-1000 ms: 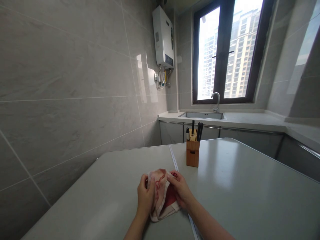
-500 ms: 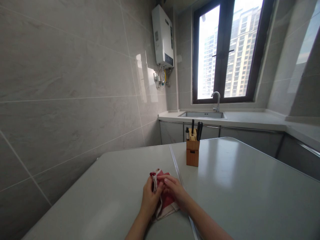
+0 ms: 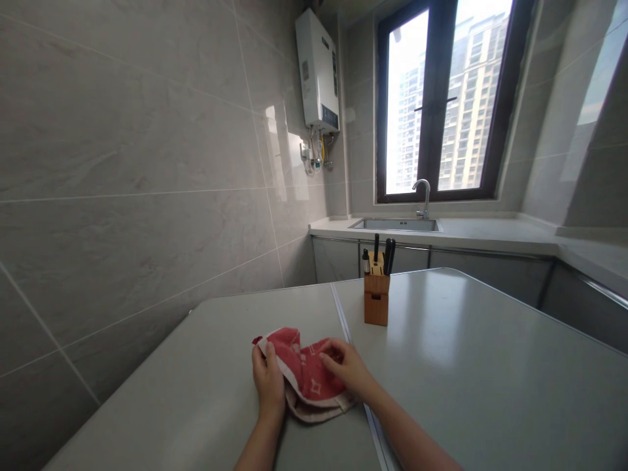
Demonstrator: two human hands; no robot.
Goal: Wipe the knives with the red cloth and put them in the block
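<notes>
In a tiled kitchen corner, large grey tiles [image 3: 122, 144] cover the left wall, and a white water heater [image 3: 318, 72] hangs high on it with pipes and cables below. Ahead, a dark-framed window [image 3: 441, 98] looks out on high-rise towers. Under it, a stainless steel sink [image 3: 395, 225] with a curved faucet [image 3: 424, 196] is set into a white counter [image 3: 490, 229]. In the foreground, a pale grey surface [image 3: 456, 327] is crossed by a thin metal seam strip [image 3: 342, 314]. Just right of the strip stands a wooden knife block [image 3: 376, 294] holding dark-handled knives [image 3: 388, 255]. Left of the strip and nearer the viewer, a red towel [image 3: 307, 373] with a white border and a cream underside lies bunched on the surface, folded over on itself. The left hand [image 3: 268, 383] is closed on the towel's left end, fingers upright around the white-bordered edge. The right hand [image 3: 343, 366] lies over the red fabric near the towel's right side, fingers curved; whether it grips or only presses, I cannot tell.
</notes>
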